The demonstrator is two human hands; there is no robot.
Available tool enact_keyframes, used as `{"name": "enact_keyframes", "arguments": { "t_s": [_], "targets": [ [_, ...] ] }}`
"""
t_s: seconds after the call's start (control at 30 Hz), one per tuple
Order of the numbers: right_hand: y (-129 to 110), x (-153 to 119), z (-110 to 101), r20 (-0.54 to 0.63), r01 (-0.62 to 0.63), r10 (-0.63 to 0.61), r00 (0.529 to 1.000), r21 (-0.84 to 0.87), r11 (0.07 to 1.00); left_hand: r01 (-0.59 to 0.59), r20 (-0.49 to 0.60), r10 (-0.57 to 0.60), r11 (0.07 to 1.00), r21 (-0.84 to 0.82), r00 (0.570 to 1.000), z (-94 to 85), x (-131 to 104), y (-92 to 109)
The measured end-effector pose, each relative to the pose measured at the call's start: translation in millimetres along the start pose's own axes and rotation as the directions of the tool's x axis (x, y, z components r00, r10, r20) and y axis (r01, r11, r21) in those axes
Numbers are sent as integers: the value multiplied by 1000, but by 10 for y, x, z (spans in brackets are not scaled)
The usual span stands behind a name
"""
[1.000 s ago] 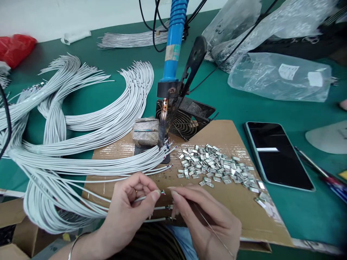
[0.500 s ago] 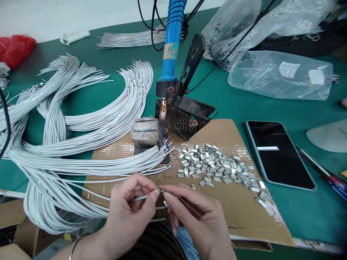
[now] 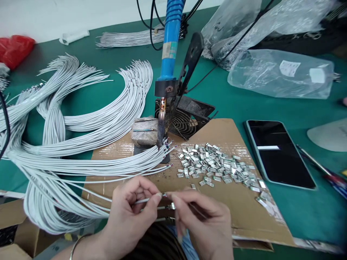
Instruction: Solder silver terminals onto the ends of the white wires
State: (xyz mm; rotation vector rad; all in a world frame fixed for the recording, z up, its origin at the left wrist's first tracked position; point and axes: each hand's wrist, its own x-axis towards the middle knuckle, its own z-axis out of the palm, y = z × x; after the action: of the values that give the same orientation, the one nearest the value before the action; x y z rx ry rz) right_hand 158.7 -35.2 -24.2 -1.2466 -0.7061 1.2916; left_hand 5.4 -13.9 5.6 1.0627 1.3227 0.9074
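Note:
Between thumb and forefinger, my left hand (image 3: 132, 213) pinches a white cable (image 3: 142, 200) close to its stripped tip. My right hand (image 3: 204, 216) is closed right beside that tip, its fingers pinched and slightly blurred; a thin strand of solder wire (image 3: 199, 210) runs through it. Below the fingers, two more cable ends carry small metal connectors (image 3: 171, 206). Above my hands, a blue-handled soldering iron (image 3: 168, 65) hangs tip down in a black holder. Its tip is near the ends of a white cable bundle (image 3: 89, 160).
Loose metal connectors (image 3: 208, 164) lie piled on the cardboard sheet (image 3: 249, 213). Behind it stand a small black fan (image 3: 187, 117) and a grey block (image 3: 144, 136). A phone (image 3: 279, 155) lies right, plastic bags (image 3: 279, 77) back right, more cable bundles (image 3: 108, 115) left.
My right hand has shifted slightly right and down, drawing away from my left fingertips. The cable tip has dropped a little, and the lower connectors show more plainly.

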Motion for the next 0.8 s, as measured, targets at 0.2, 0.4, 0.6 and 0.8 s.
{"name": "enact_keyframes", "arguments": {
  "t_s": [0.2,0.4,0.6,0.8],
  "targets": [
    [126,173,-193,112,133,-136,984,32,991,127,30,-124,973,-194,992,-74,25,-47],
    [45,17,62,67,159,-154,986,-75,985,138,53,-130,972,-191,990,-61,26,-31],
    [30,31,42,133,246,-227,965,-145,958,151,64,-141,968,-202,988,-73,-16,-52],
    [37,2,23,147,386,-358,922,-286,877,169,91,-154,964,-206,984,-87,3,-58]
  ]
}}
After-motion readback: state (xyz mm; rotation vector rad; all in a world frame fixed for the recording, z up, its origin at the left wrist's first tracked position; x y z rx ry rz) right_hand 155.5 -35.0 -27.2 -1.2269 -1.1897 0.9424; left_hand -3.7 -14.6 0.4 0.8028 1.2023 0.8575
